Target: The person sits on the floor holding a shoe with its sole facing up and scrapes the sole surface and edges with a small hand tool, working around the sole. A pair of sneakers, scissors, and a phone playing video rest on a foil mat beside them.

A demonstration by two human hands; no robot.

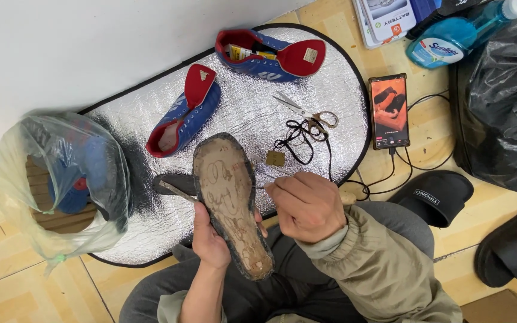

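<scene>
Right now I have my left hand [209, 239] clamped around the worn shoe sole [230, 203], held up at centre frame over my lap. My right hand [306, 206] is closed on a thin tool [260, 187] touching the sole's edge. Scissors [306, 113] lie at one o'clock, a blue shoe [181, 122] at eleven, on the silver mat [246, 119].

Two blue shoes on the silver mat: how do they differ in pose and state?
The near shoe lies lengthwise toward the person, its red tongue flipped up, opening pale and showing nothing inside. The far shoe lies crosswise by the mat's top edge, its red tongue folded out to the right, with a yellow item tucked inside. The near shoe sits just above the sole held by the left hand; the far shoe lies well away. Both are blue with red lining and unlaced.
</scene>
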